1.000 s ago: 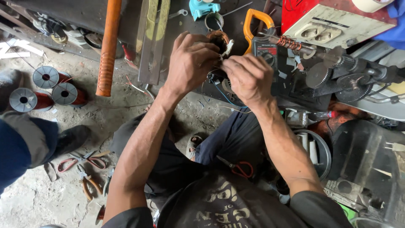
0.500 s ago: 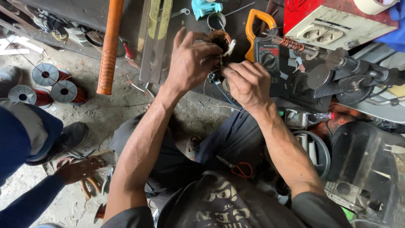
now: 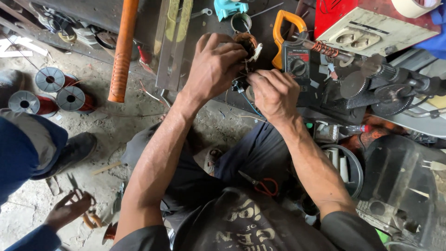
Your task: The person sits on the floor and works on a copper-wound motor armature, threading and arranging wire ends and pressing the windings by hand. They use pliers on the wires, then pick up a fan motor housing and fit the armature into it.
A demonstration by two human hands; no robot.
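Head view: your left hand (image 3: 214, 69) clamped over copper coil (image 3: 246, 42), just left of orange meter (image 3: 291, 46). Your right hand (image 3: 274, 93) pinches wires below coil, beside meter. Another person's hand (image 3: 69, 210) far lower left, by pliers (image 3: 90, 218).

View: one head-worn camera, looking steeply down over the person's own chest and forearms.
Facing: pointing toward the dark cluttered metal bench (image 3: 204, 93), with the dusty concrete floor (image 3: 93, 135) lying at left.
Nearness: sitting close, arms filling the centre.
Shared: single view, nothing overlapping.
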